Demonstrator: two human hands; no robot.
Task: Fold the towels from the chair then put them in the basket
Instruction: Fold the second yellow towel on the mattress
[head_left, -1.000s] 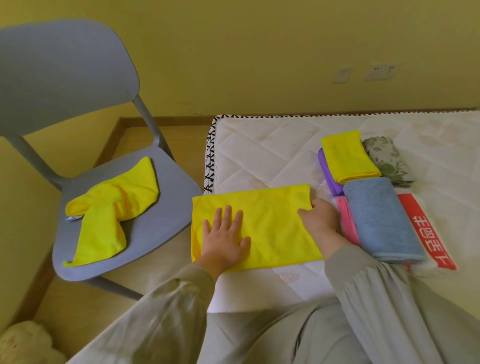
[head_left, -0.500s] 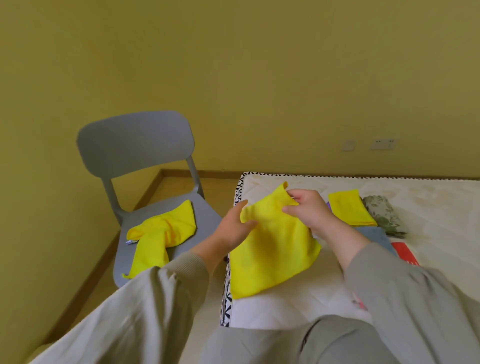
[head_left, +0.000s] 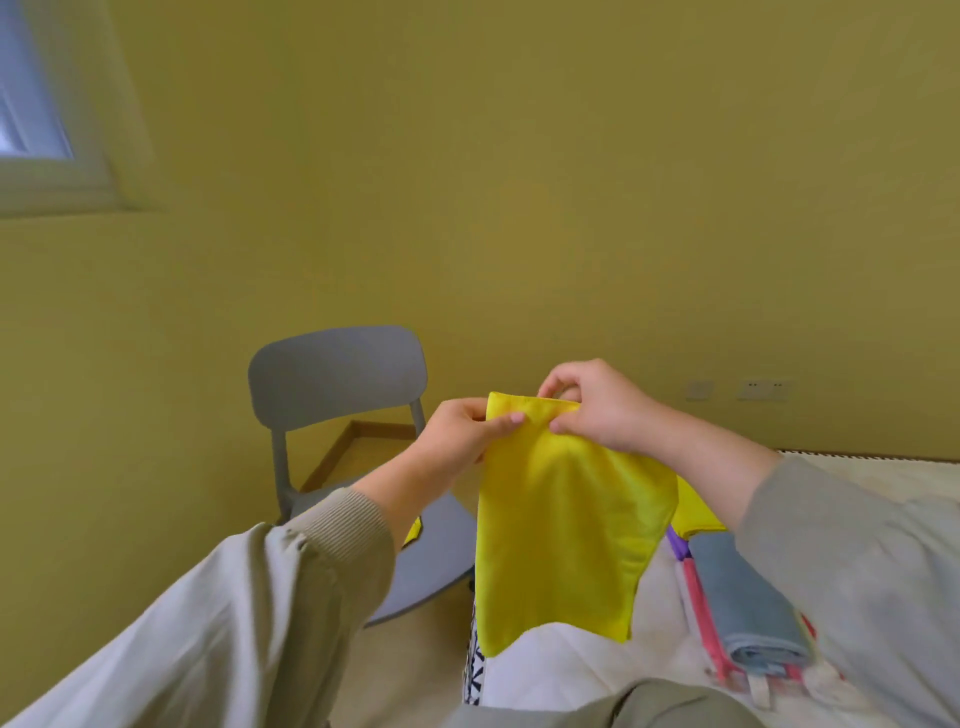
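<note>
A yellow towel (head_left: 566, 530) hangs in the air in front of me, folded in half. My left hand (head_left: 462, 431) pinches its top left corner. My right hand (head_left: 597, 405) pinches the top edge just beside it. The grey chair (head_left: 337, 384) stands behind, at the left of the mattress; a sliver of another yellow towel (head_left: 413, 531) shows on its seat past my left sleeve. Folded towels lie on the mattress at the right: a blue one (head_left: 743, 597) on a pink one (head_left: 698, 603), plus a yellow one (head_left: 693, 512) and a purple one (head_left: 678, 543). No basket is in view.
The white quilted mattress (head_left: 545, 670) fills the lower right, its patterned edge beside the chair. A yellow wall stands behind, with sockets (head_left: 763, 389) at the right and a window frame (head_left: 57, 171) at the upper left.
Both hands have lifted the yellow towel off the mattress and raised it to hang upright. My view has tilted upward, so the chair seat and mattress sit lower in the frame.
</note>
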